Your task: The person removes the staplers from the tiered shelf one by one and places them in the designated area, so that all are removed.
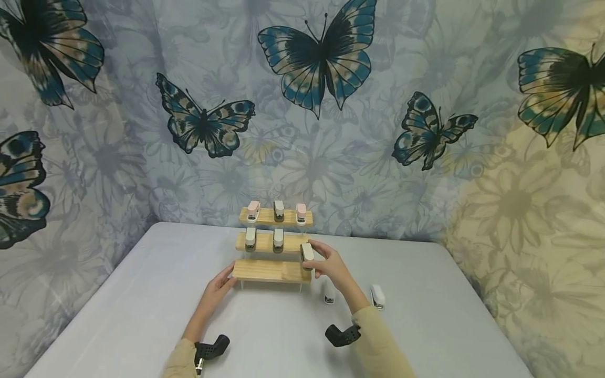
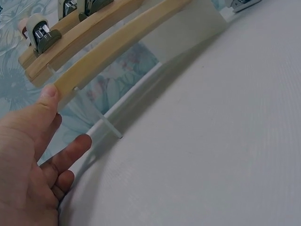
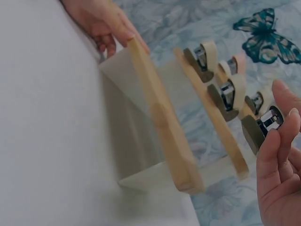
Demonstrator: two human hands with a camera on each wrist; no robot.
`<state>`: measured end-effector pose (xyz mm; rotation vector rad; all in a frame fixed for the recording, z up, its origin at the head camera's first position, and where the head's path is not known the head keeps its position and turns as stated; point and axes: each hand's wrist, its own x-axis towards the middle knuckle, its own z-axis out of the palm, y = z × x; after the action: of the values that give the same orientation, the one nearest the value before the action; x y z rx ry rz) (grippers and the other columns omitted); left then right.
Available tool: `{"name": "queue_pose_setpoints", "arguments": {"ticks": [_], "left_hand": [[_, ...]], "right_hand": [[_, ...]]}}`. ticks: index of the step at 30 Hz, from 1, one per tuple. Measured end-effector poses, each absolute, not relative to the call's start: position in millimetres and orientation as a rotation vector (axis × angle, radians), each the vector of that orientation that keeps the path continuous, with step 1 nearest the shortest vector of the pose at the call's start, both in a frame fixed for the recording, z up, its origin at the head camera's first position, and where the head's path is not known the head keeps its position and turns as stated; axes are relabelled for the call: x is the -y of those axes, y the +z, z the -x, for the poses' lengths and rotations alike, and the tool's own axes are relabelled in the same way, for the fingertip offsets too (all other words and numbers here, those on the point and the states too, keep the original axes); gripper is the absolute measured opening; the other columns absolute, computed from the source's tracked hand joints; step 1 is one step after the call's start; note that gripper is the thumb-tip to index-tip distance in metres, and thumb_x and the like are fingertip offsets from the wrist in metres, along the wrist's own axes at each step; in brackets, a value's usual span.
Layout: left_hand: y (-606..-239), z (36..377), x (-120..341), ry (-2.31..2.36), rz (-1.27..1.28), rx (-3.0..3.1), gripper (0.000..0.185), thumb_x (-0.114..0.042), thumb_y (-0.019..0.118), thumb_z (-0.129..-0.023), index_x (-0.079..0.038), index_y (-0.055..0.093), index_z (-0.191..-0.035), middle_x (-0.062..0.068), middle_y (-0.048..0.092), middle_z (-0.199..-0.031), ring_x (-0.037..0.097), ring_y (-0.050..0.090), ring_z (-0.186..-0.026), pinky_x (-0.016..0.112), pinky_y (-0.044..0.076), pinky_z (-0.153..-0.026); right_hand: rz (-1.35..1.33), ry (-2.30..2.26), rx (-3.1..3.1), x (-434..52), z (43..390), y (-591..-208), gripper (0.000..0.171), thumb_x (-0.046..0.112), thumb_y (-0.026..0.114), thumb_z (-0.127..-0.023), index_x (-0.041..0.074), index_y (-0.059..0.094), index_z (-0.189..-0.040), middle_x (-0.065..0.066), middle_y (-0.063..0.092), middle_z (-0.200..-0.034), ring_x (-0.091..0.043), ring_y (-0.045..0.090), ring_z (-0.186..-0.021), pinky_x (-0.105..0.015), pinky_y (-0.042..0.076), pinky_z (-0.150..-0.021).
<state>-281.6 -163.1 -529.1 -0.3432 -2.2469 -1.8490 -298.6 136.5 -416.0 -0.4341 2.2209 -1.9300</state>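
Note:
A three-tier wooden display stand (image 1: 271, 271) stands on the table. At the left end of its lowest shelf (image 2: 94, 61), my left hand (image 1: 220, 286) grips the wood, thumb against the end. My right hand (image 1: 334, 265) pinches a small white and dark stapler (image 1: 308, 252) between thumb and fingers, near the right end of the middle shelf. In the right wrist view this stapler (image 3: 256, 132) is off the wood. Two white and dark staplers (image 1: 278, 240) sit on the middle shelf. The top shelf holds two pink staplers (image 1: 301, 211) and a white and dark one (image 1: 279, 210).
Two white staplers lie on the table right of the stand: one stapler (image 1: 329, 297) beside my right forearm, another stapler (image 1: 377, 296) farther right. Clear side panels (image 3: 141, 176) support the shelves. A butterfly-print cloth (image 1: 321, 173) hangs behind the white table (image 1: 189, 252).

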Motion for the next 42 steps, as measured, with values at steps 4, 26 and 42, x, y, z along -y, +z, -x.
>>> {"name": "queue_pose_setpoints", "arguments": {"ticks": [4, 26, 42], "left_hand": [[-529, 281, 163, -1.835, 0.349, 2.248, 0.045, -0.028, 0.048, -0.078, -0.015, 0.036, -0.119, 0.004, 0.033, -0.12, 0.015, 0.048, -0.082, 0.026, 0.041, -0.071], [-528, 275, 157, -1.749, 0.297, 2.314, 0.045, -0.03, 0.045, -0.08, -0.015, 0.033, -0.121, 0.003, 0.031, -0.122, 0.02, 0.044, -0.092, 0.035, 0.039, -0.074], [-531, 277, 155, -1.755, 0.288, 2.298, 0.044, -0.032, 0.044, -0.08, -0.021, 0.032, -0.121, -0.002, 0.03, -0.122, 0.017, 0.047, -0.086, 0.034, 0.04, -0.073]], "right_hand": [[0.544, -1.936, -2.281, -153, 305, -448, 0.059, 0.02, 0.062, -0.068, 0.017, 0.033, -0.12, -0.007, 0.026, -0.124, -0.016, 0.041, -0.041, -0.037, 0.04, -0.042], [0.215, -2.05, -2.182, -175, 194, -464, 0.059, 0.006, 0.065, -0.062, 0.011, 0.04, -0.116, -0.013, 0.031, -0.12, -0.011, 0.04, -0.036, -0.027, 0.04, -0.035], [-0.006, -1.964, -2.12, -186, 167, -487, 0.062, 0.017, 0.066, -0.061, 0.014, 0.037, -0.117, -0.013, 0.021, -0.125, -0.012, 0.041, -0.039, -0.027, 0.043, -0.043]]}}
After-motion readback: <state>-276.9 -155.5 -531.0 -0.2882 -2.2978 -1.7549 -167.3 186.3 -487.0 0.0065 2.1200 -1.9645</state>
